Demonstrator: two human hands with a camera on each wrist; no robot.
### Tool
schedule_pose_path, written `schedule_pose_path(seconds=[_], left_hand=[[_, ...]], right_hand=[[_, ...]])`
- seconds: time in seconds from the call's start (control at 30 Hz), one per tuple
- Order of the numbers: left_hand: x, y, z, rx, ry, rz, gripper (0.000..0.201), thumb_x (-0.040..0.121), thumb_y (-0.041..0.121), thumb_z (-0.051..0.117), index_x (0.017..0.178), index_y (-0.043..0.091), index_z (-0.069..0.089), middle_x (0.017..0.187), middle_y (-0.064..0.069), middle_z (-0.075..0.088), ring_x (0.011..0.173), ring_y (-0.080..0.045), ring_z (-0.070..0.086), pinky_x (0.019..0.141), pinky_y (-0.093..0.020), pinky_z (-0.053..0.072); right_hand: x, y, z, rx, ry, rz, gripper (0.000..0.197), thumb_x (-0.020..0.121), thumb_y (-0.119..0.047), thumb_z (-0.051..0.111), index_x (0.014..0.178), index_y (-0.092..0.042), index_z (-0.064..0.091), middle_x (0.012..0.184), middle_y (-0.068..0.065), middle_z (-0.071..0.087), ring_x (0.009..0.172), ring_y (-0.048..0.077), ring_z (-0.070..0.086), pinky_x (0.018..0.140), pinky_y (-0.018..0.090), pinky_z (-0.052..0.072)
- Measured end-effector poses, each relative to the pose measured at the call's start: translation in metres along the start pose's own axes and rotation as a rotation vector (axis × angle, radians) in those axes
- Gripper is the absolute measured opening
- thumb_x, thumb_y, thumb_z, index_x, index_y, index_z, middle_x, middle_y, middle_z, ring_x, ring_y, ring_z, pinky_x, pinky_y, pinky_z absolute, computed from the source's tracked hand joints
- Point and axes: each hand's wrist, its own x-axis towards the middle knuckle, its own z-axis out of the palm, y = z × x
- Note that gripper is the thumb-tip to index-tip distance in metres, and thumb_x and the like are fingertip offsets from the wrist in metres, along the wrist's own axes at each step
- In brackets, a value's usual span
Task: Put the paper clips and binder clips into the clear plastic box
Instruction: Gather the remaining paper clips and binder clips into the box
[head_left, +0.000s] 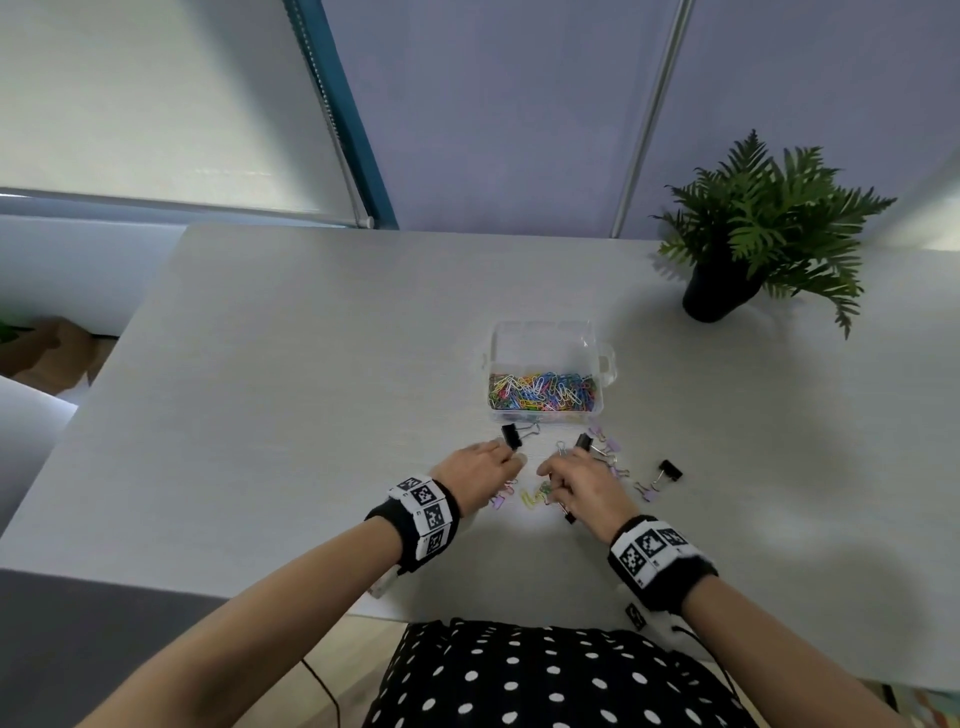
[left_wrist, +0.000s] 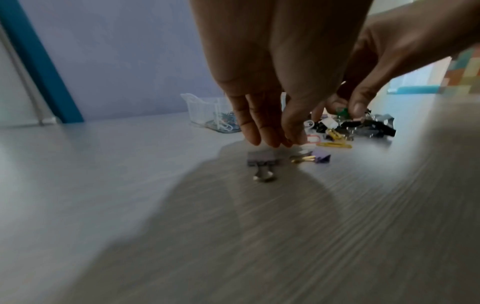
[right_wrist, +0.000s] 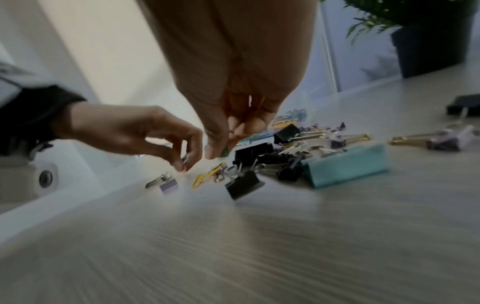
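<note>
A clear plastic box (head_left: 540, 325) stands mid-table, its near half full of coloured paper clips (head_left: 543, 392). In front of it lie scattered binder clips: black ones (head_left: 511, 435) (head_left: 670, 470), lilac ones (head_left: 497, 501) (left_wrist: 261, 161), a teal one (right_wrist: 345, 166). Yellow paper clips (head_left: 530, 498) lie between my hands. My left hand (head_left: 511, 457) hovers low over the table, fingertips (right_wrist: 185, 162) pinched on a small blurred paper clip. My right hand (head_left: 550, 475) pinches a green paper clip (right_wrist: 224, 151) just above the pile.
A potted fern (head_left: 763, 234) in a black pot (head_left: 714, 293) stands at the table's far right. The pale wood-grain table (head_left: 311, 364) ends at a left edge and a near edge by my lap.
</note>
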Motion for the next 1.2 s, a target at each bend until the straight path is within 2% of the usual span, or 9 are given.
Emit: schedule_pose_path(seconds=[0.17,0.37,0.57,0.7,0.77,0.87,0.97,1.07,1.2], left_hand=[[0.004,0.013,-0.005,-0.254,0.048,-0.041,0.018,0.087,0.006,0.051,0.105,0.009,0.051,0.116,-0.009,0.054,0.107,-0.026,0.052,0.079,-0.035,0.043],[0.009,0.021,0.007,-0.345,0.069,-0.071,0.021,0.081,0.001,0.059,0.102,0.006,0.057,0.111,-0.009,0.057,0.103,-0.025,0.054,0.086,-0.036,0.048],[0.009,0.027,0.004,-0.312,0.042,-0.110,0.015,0.084,0.004,0.054,0.098,0.003,0.058,0.111,-0.012,0.053,0.106,-0.027,0.051,0.083,-0.039,0.046],[0.011,0.029,0.003,-0.202,-0.019,-0.112,0.027,0.086,0.011,0.056,0.112,0.001,0.055,0.123,-0.014,0.048,0.118,-0.028,0.043,0.092,-0.039,0.043],[0.011,0.030,0.003,-0.154,-0.038,-0.117,0.035,0.087,0.013,0.055,0.120,0.002,0.050,0.131,-0.013,0.044,0.124,-0.028,0.039,0.096,-0.039,0.042],[0.008,0.033,0.002,-0.095,-0.043,-0.121,0.042,0.088,0.012,0.053,0.128,0.002,0.042,0.139,-0.014,0.037,0.129,-0.028,0.036,0.098,-0.039,0.041],[0.006,0.035,0.000,-0.057,-0.042,-0.112,0.046,0.088,0.010,0.054,0.130,0.002,0.038,0.137,-0.015,0.039,0.128,-0.029,0.038,0.099,-0.039,0.041],[0.005,0.035,-0.005,-0.092,-0.070,-0.110,0.041,0.089,0.008,0.053,0.127,0.002,0.039,0.129,-0.016,0.045,0.120,-0.030,0.045,0.094,-0.040,0.043],[0.006,0.021,-0.016,-0.369,-0.051,-0.221,0.023,0.092,0.012,0.049,0.114,0.006,0.053,0.121,-0.016,0.055,0.106,-0.033,0.057,0.091,-0.040,0.048]], right_hand=[[0.004,-0.004,0.015,-0.292,-0.091,-0.048,0.026,0.080,-0.011,0.062,0.105,-0.009,0.058,0.104,0.009,0.060,0.106,0.024,0.048,0.083,0.038,0.046],[0.004,-0.003,0.014,-0.289,-0.047,-0.055,0.020,0.079,-0.008,0.060,0.099,-0.008,0.058,0.103,0.010,0.056,0.106,0.026,0.046,0.078,0.042,0.047],[0.002,0.000,0.013,-0.419,-0.018,-0.185,0.028,0.058,-0.008,0.076,0.077,-0.016,0.057,0.079,0.003,0.055,0.087,0.017,0.045,0.053,0.029,0.052],[0.002,-0.002,0.010,-0.591,0.002,-0.307,0.013,0.065,-0.007,0.055,0.075,-0.014,0.058,0.076,0.001,0.058,0.082,0.018,0.046,0.056,0.029,0.053],[0.001,-0.007,0.007,-0.638,0.003,-0.324,0.026,0.066,-0.010,0.036,0.068,-0.014,0.061,0.070,-0.001,0.060,0.072,0.016,0.055,0.049,0.026,0.052],[-0.001,-0.013,0.003,-0.703,-0.011,-0.355,0.017,0.063,-0.011,0.048,0.066,-0.015,0.064,0.066,-0.003,0.062,0.062,0.014,0.060,0.047,0.023,0.048],[0.000,-0.009,0.004,-0.456,-0.026,-0.302,0.024,0.056,-0.005,0.075,0.075,-0.012,0.063,0.073,0.002,0.063,0.069,0.019,0.063,0.051,0.025,0.050],[0.005,-0.008,-0.009,-0.062,0.023,-0.086,0.007,0.079,-0.004,0.064,0.086,-0.007,0.061,0.087,0.006,0.061,0.082,0.021,0.058,0.075,0.034,0.051],[0.011,-0.007,-0.042,0.323,0.171,0.106,0.008,0.079,-0.003,0.065,0.087,-0.003,0.064,0.084,0.001,0.062,0.075,0.010,0.059,0.076,0.015,0.048]])
